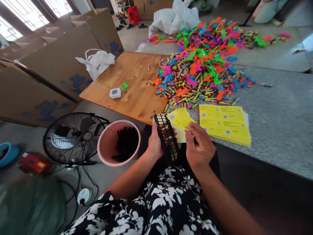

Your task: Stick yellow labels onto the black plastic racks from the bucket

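My left hand (pixel 154 143) grips a black plastic grid tray (pixel 167 135) held upright at the table's front edge. My right hand (pixel 199 147) is beside it, pinching a yellow printed card (pixel 179 120) that leans against the tray. To the right, a stack of more yellow cards (pixel 223 124) lies on the grey stone table (pixel 276 124). Beyond them spreads a big heap of small bright plastic toy pieces (pixel 202 62) in orange, green, blue and pink.
A wooden board (pixel 132 81) carries a small white device (pixel 115 93) and a green piece (pixel 124 86). Below left, a pink bucket (pixel 105 148) holds black parts, beside a black floor fan (pixel 73 137). Cardboard boxes (pixel 56 65) line the left; white bags (pixel 174 18) lie behind.
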`<state>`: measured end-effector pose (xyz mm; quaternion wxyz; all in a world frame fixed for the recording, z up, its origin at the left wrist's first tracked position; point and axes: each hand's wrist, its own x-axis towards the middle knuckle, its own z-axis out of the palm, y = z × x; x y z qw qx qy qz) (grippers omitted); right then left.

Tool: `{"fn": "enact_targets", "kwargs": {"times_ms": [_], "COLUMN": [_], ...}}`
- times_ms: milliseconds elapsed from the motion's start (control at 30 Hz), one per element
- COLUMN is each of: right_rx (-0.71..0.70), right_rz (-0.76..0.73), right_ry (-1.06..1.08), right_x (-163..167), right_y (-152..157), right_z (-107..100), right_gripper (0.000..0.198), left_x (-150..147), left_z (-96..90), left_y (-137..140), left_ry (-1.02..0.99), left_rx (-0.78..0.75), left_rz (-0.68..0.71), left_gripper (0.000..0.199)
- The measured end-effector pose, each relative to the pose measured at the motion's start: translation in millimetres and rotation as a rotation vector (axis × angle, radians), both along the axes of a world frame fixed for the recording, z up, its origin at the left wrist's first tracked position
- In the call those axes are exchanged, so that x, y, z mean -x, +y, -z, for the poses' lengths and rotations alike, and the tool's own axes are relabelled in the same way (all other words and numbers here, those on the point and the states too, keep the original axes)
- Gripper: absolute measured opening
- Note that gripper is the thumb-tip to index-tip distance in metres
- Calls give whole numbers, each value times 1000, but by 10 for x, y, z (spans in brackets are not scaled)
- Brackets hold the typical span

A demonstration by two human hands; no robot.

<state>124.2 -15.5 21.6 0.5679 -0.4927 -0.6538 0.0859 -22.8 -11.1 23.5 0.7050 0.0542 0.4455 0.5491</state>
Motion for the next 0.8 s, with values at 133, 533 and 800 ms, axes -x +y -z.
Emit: {"fn": "enact_targets", "kwargs": {"times_ms": [133,533,800], "right_rx": [-83,-132,-119], "right_rz": [-85,-148,-174], "right_ry": [-143,-226,-230], "right_x": [102,195,201], "right_y": [-36,-85,-102], "right_z": [7,-30,-4], "right_gripper": [23,32,33], "left_x": [-66,-174,-184], "left_z": [32,111,85], "left_y": [7,7,24], "left_ry": [-111,-195,-184], "left_rx": [-57,-94,-114], "left_rz": [-40,-81,-123], "left_gripper": [78,81,75]}}
